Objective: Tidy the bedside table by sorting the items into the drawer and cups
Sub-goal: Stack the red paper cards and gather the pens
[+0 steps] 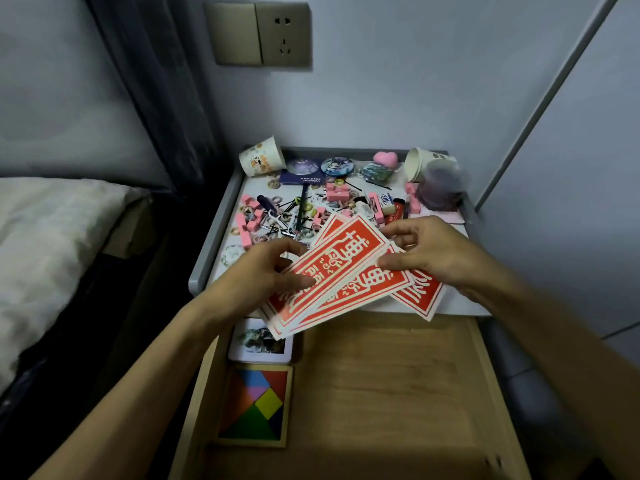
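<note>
Head view: both hands hold a fan of red cards with cream lettering, above the front edge of the bedside table and partly over the open drawer. Left hand pinches the fan's lower left end, thumb on top, fingers curled underneath. Right hand pinches the right side, thumb and fingertips on the card edges.

Drawer is pulled out below the table front. At its left side sit a white tin with a picture lid and, nearer the camera, a coloured tangram puzzle in a wooden frame.

Back left corner of the table: paper cup, tipped over. Back right corner: stacked paper cups lying on their side, mouth facing left, with a purple clear cup just beside them. Pink heart and round badges along the back edge. Table middle is littered with pink clips, hair ties and bobby pins; too jumbled to count.
</note>
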{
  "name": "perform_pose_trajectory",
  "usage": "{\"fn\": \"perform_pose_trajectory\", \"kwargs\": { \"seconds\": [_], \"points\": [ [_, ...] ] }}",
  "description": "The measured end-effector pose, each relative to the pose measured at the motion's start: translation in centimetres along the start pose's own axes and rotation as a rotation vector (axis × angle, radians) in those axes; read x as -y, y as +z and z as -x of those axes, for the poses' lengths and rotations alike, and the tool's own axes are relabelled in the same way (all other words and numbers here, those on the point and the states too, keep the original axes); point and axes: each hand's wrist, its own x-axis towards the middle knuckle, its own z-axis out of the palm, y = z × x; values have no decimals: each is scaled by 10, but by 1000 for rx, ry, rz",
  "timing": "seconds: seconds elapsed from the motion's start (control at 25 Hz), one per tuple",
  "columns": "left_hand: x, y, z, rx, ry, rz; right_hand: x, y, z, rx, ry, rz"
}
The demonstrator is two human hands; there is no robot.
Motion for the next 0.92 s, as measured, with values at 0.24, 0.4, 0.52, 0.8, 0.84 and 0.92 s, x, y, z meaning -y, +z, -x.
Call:
{"fn": "perform_pose_trajectory", "kwargs": {
  "seconds": [0.24, 0.4, 0.52, 0.8, 0.84, 0.92],
  "points": [
    [4, -8, -1, -242, -78, 299, -19, 0, -4, -202, 58, -355],
    [4, 17, -7, -227, -143, 548, -14, 34, 0, -173, 68, -462],
    [5, 37, -10, -176, -119, 447, -11, 52, 1, -164, 39, -429],
    [3, 49, -6, -40, -97, 309, -12, 59, 0, -215, -9, -494],
    [3, 50, -6, -30, -98, 327, -12, 60, -1, -207, -16, -477],
    [3, 48, -5, -12, -95, 373, -12, 60, -3, -184, -30, -445]
  ]
}}
